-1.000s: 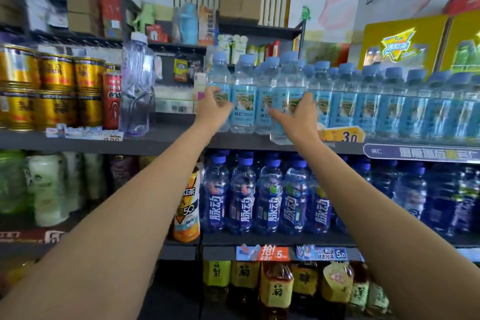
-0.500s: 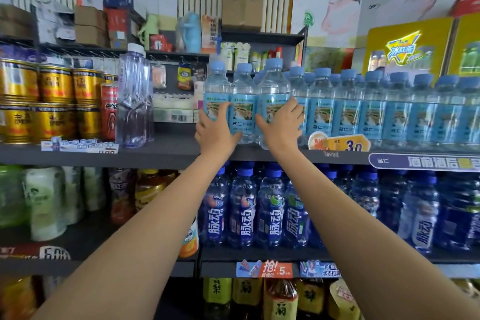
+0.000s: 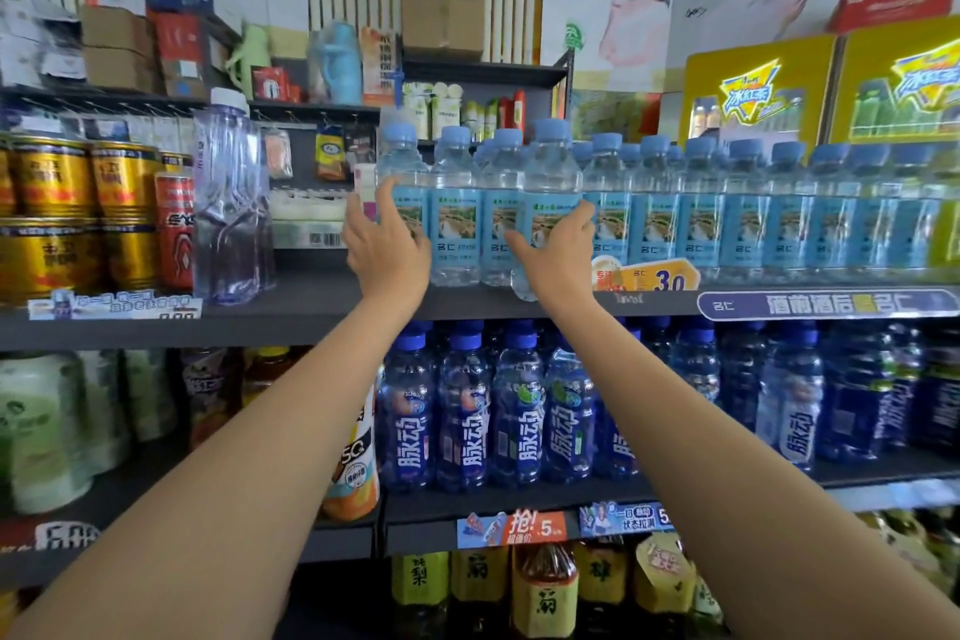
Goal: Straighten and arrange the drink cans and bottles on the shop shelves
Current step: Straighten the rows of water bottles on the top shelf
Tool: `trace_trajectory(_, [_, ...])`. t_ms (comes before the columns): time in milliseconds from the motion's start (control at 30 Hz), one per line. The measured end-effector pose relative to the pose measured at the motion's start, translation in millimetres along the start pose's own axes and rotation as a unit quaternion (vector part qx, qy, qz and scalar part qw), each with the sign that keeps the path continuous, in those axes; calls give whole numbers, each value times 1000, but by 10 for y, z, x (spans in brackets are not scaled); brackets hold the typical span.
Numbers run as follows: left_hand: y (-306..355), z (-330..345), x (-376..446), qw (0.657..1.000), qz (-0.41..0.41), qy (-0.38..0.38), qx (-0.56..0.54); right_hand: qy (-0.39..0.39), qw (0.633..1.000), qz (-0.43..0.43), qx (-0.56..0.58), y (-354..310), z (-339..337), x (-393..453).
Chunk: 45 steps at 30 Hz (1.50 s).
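A row of clear water bottles (image 3: 701, 208) with light-blue caps and labels stands on the upper dark shelf (image 3: 291, 322). My left hand (image 3: 384, 250) holds the leftmost bottle (image 3: 402, 172) of the row, thumb up on its label and fingers round its left side. My right hand (image 3: 558, 255) grips another water bottle (image 3: 550, 172) a few places to the right. That bottle stands forward of the row, its base at the shelf's front lip. Both forearms reach up from below.
Left on the same shelf stand a tall clear bottle (image 3: 231, 203), a red can (image 3: 174, 234) and stacked gold cans (image 3: 52, 218). Dark-blue drink bottles (image 3: 462, 411) fill the shelf below. A yellow price tag (image 3: 649, 276) hangs beside my right hand. Tea bottles (image 3: 545, 592) stand lowest.
Both hands have come down and closer together on the bottles' lower bodies. My left hand has settled on the leftmost bottle; my right has drawn its bottle forward of the row.
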<state>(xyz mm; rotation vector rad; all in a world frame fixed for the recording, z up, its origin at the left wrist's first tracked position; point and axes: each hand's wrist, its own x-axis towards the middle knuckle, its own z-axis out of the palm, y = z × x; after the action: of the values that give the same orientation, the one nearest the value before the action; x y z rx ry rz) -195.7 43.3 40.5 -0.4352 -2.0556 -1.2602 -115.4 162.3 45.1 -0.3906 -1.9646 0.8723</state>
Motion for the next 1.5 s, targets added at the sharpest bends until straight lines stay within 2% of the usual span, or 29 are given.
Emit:
trace_trajectory(100, [-63,13,-22,998,6,-51,-23,-15,1000,-13,7,-47,7,-44])
trace_trajectory(233, [-27,22,-44,999,4,-22,-26,-46,998,-37,25,-121,102,-98])
trace_trajectory(500, [-56,29,-41,999,22,-16,-22,14,999,-25,-32,-199,318,-46])
trace_trajectory(700, [-123,3,-60,998,57,-10,-32,15,998,-41,-47,-156,303,-13])
trace_trajectory(800, [-182,-55,46,995,16,-16,-99,35,997,-43,-59,-161,324,-14])
trace_trajectory(967, [-300,-123,227,971,-65,-132,-187,44,996,-76,-33,-155,441,-73])
trace_trajectory(1200, [-468,-134,313,950,-25,-225,-217,33,992,-121,-2,-351,696,-158])
trace_trajectory(1500, [-685,-190,396,901,-52,-310,-300,69,988,-135,-31,-531,1062,-182])
